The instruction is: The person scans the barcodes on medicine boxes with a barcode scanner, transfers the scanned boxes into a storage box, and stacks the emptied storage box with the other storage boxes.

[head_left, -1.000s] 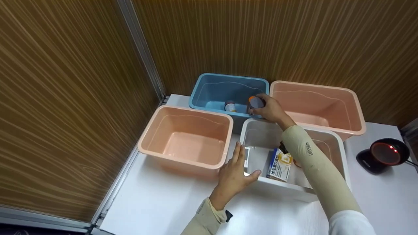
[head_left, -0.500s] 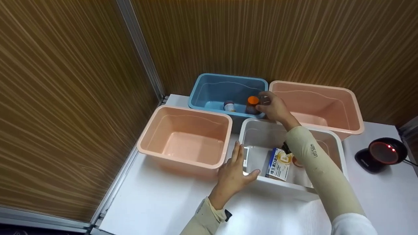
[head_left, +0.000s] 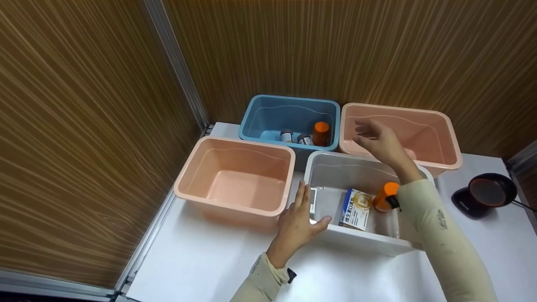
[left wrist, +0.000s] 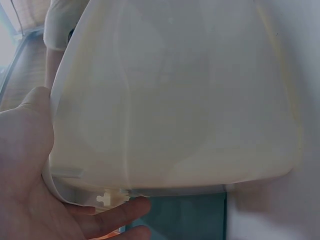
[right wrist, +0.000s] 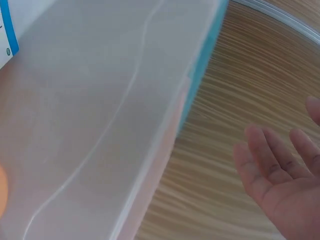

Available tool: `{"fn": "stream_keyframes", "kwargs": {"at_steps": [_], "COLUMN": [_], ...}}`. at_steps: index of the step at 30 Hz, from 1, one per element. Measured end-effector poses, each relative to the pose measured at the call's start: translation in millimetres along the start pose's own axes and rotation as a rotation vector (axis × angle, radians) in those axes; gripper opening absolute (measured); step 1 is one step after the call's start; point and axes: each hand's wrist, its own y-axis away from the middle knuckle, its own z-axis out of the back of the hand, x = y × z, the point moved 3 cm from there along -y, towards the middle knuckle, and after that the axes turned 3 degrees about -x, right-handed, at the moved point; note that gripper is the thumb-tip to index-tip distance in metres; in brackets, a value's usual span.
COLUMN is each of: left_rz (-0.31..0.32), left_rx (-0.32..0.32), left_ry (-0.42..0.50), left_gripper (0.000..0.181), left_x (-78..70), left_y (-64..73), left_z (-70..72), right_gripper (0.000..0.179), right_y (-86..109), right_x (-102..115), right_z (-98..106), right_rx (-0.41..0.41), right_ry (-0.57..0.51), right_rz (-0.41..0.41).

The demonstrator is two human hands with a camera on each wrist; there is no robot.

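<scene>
My left hand [head_left: 295, 228] rests against the left front corner of the white bin [head_left: 369, 239], fingers straight and thumb spread along the rim. Nothing is in my right hand [head_left: 384, 142], which hovers over the left part of the right pink bin [head_left: 451, 159] with its fingers loosely bent. In the blue bin [head_left: 247, 126], an orange pill bottle [head_left: 321, 133] stands upright beside two smaller bottles with white labels [head_left: 286, 136]. The white bin contains a vitamin D box [head_left: 355, 209], another orange bottle [head_left: 382, 199] and a partly hidden white box [head_left: 313, 201].
Another pink bin [head_left: 235, 209] stands left of the white one. A black scanner-like device [head_left: 486, 195] with a cable is on the white table [head_left: 180, 251] at the right. Wood-patterned panels [head_left: 272, 50] rise behind and to the left.
My right hand has let go of the orange pill bottle in the blue bin and moved right, over the pink bin. The device's red lights have gone out. My left hand stays put.
</scene>
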Motion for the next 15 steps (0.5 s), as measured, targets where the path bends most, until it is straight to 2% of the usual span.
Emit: {"fn": "stream_keyframes", "kwargs": {"at_steps": [7, 15], "left_rz": [0.008, 0.002], "left_rx": [0.019, 0.004], "left_ry": [0.027, -0.004], "left_gripper": [0.103, 0.103], "left_x": [0.2, 0.5], "left_y": [0.0, 0.4], "left_z": [-1.1, 0.5], "right_gripper": [0.045, 0.042], "right_y": [41.8, 70.0], "right_x": [-8.7, -37.7], "right_z": [25.9, 32.5], "right_rx": [-0.062, -0.07], "right_ry": [-0.003, -0.019], "right_rz": [-0.007, -0.048]}}
